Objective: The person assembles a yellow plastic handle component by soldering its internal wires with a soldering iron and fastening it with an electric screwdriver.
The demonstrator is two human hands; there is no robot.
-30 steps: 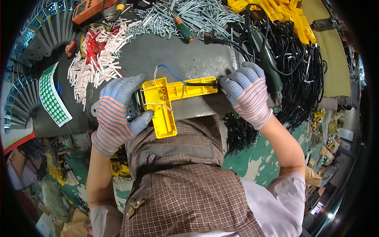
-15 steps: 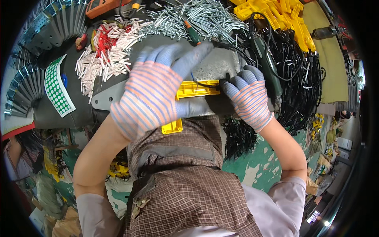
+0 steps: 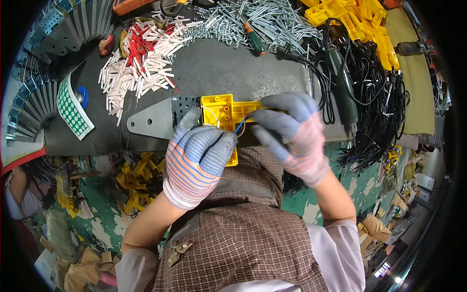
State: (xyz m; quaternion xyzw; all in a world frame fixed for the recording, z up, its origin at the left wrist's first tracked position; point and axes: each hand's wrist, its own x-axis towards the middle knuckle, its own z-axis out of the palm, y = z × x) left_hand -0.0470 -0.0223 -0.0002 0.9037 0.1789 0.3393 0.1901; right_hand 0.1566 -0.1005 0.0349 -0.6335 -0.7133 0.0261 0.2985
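A yellow plastic housing (image 3: 224,100) with a narrow handle part lies open-faced in front of me, beside a grey metal blade with a perforated blue bracket (image 3: 185,107). My left hand (image 3: 197,158), in a striped knit glove, is closed on the housing's near side, its fingertips by a white wire inside. My right hand (image 3: 299,138), gloved alike and slightly blurred, bends its fingers over the handle part at the black cord's end. Blue wire (image 3: 240,125) and a pale wire come out near its fingertips. The fingers hide most of the cord.
Beyond the hands lie white sleeves (image 3: 141,78), long screws (image 3: 267,24) and an orange-green screwdriver (image 3: 254,39). On the right are a dark green power tool (image 3: 340,87), black cords (image 3: 374,107) and yellow housings (image 3: 374,29). A green-dotted sticker sheet (image 3: 73,107) and stacked metal blades (image 3: 34,102) stand left.
My left hand has drawn back from across the housing to its near side, uncovering the wires and bracket. My right hand has moved left over the handle part.
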